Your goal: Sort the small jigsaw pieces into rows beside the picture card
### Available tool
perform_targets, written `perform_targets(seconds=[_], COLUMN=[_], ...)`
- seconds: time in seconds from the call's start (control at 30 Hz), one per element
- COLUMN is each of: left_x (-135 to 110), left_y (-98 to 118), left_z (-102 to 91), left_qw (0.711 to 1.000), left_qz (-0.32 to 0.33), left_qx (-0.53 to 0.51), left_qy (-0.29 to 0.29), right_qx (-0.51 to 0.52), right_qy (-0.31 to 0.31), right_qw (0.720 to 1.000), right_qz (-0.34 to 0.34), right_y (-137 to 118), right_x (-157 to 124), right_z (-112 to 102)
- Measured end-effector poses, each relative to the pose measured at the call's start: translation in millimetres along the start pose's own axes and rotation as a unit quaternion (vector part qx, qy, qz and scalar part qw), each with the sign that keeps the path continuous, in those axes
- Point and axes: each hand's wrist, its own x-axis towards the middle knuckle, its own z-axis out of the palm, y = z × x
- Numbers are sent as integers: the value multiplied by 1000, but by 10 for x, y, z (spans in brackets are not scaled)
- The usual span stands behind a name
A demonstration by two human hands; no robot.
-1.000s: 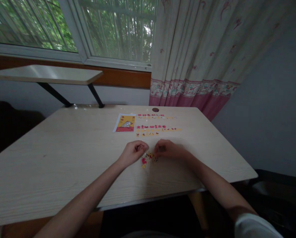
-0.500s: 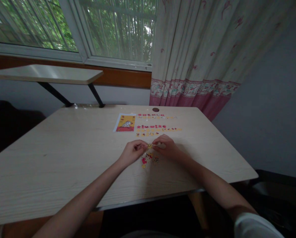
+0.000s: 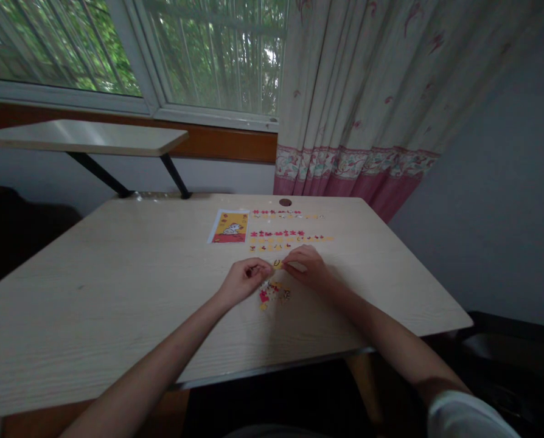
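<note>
Between my two hands is a small yellow jigsaw puzzle piece (image 3: 277, 264) with a dark curved line on it. My right hand (image 3: 309, 267) pinches its right edge with thumb and forefinger. The fingers of my left hand (image 3: 247, 280) are also closed in a pinch, their tips at the piece's left edge. Just below my hands lies a loose heap of puzzle pieces (image 3: 274, 294) in red, yellow and white. Beyond them, red pieces (image 3: 277, 233) and yellow pieces (image 3: 278, 240) are laid out in rows, partly close to my right fingertips.
A printed picture (image 3: 230, 227) of a white animal on yellow and red lies left of the rows. The wooden desk (image 3: 139, 286) has a round cable hole (image 3: 285, 202) at the back. A raised shelf (image 3: 84, 135) stands at the back left, a curtain (image 3: 345, 121) hangs behind.
The yellow puzzle piece has shifted slightly right and turned a little between my fingers. My right hand has moved slightly; my left hand stays nearly where it was.
</note>
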Motion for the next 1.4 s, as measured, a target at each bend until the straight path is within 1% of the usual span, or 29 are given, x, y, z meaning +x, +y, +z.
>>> perform_targets(seconds=[0.13,0.2,0.33,0.43,0.6,0.73,0.9,1.23,1.4], left_x=[-10,-14,-20,-24,-26,-25,-24,-21,-21], left_y=[4,-16,-42,-24,0,-18,-31,-39,-51], left_z=[-7,-4,3,3,2,0,-4,-5,-14], left_qw=[999,999,998,998,997,997,995,996,995], left_qz=[2,6,16,18,15,21,24,22,22], left_qx=[38,54,62,62,71,74,92,91,95], left_qy=[5,5,3,2,0,1,-4,-8,0], right_qx=[-11,-26,-46,-39,-32,-28,-31,-26,-44], right_qy=[81,93,75,54,-41,-70,-75,-86,-80], right_qw=[997,995,995,995,987,977,976,974,977], right_qz=[14,22,39,72,154,197,203,209,193], right_y=[166,247,362,464,707,794,784,749,716], right_x=[10,6,-5,-15,-54,-69,-62,-47,-48], right_z=[-94,-120,-132,-126,-75,-24,-4,-32,-43])
